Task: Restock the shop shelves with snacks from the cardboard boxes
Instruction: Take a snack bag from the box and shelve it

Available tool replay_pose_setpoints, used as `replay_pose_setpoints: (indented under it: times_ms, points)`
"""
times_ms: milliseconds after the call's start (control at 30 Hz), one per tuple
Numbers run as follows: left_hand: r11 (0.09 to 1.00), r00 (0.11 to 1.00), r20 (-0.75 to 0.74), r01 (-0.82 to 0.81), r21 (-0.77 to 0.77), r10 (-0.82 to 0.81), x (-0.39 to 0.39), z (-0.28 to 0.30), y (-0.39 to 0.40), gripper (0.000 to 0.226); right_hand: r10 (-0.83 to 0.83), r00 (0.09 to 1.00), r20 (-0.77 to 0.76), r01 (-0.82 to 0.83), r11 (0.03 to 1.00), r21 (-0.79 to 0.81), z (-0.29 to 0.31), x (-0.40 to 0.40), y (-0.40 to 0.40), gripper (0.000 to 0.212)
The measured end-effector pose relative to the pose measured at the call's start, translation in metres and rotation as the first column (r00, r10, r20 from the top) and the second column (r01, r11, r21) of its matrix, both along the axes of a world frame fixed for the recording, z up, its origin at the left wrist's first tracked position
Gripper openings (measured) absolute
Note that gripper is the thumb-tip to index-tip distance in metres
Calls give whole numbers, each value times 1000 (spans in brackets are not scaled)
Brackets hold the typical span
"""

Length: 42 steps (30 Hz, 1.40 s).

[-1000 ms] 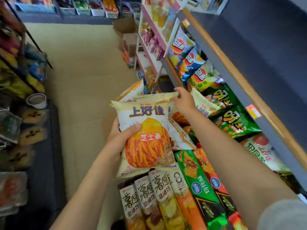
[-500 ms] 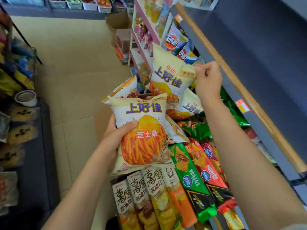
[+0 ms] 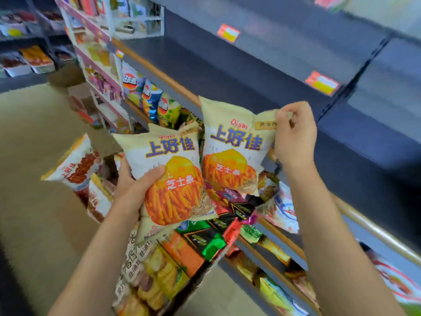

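Two cream Oishi 上好佳 芝士条 bags, one (image 3: 173, 179) gripped in left hand (image 3: 134, 190), other (image 3: 232, 151) pinched by right hand (image 3: 295, 137).

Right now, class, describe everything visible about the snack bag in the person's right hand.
The snack bag is a puffy cream packet of glossy film, printed with blue characters and orange cheese sticks. It hangs upright in the air in front of the dark shelf, pinched at its top corner by the right hand. It overlaps the left hand's matching bag.
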<state>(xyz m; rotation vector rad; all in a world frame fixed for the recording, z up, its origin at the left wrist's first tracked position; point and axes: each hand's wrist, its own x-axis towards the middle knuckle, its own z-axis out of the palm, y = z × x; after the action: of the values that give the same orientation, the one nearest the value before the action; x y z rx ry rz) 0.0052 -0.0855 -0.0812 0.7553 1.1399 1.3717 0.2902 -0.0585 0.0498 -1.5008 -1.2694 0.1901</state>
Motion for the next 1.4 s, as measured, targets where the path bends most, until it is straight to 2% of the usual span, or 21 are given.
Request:
replay_pose_setpoints:
  times_ms: [133,267,367,467,667,800,867,1000,1167,1233,1333,1400]
  points:
    - [985,985,-67,161,57,-157,81,31,-14,81,-89,995,42,88,996,25,21,71,-76,16]
    - [947,952,-42,307,92,-305,157,57,-36,77,-261,959,114,247,962,118,35,128,-147,20]
    - [908,918,-23,395,136,-396,204,71,-55,74,-400,916,25,388,899,203,40,163,-187,16]
    - [879,896,-28,441,182,-443,240,82,-70,84,-502,863,-62,500,827,256,44,187,-220,18]
    - [853,869,-86,496,162,-488,282,89,-79,77,-500,862,-90,502,812,299,34,209,-254,23]
    - [857,862,-105,505,103,-496,302,89,-85,76,-433,862,-263,481,861,162,13,226,-258,21]
    - [850,851,-112,522,68,-514,309,88,-85,74,-422,844,-330,480,870,114,0,227,-257,19]
    - [824,818,-151,565,34,-555,315,91,-85,93,-452,804,-387,514,855,68,-18,231,-252,25]
    - [806,801,-154,590,41,-579,323,84,-82,74,-521,715,-467,620,781,78,-13,239,-242,31]
    - [811,806,-143,584,39,-574,327,83,-81,72,-606,695,-387,668,743,38,-18,245,-237,23]
    - [807,803,-140,589,46,-579,332,83,-78,69,-663,742,-99,665,747,-11,-38,244,-229,5]
    - [800,797,-147,598,51,-586,335,81,-73,66,-603,796,49,604,797,4,-53,239,-225,14]
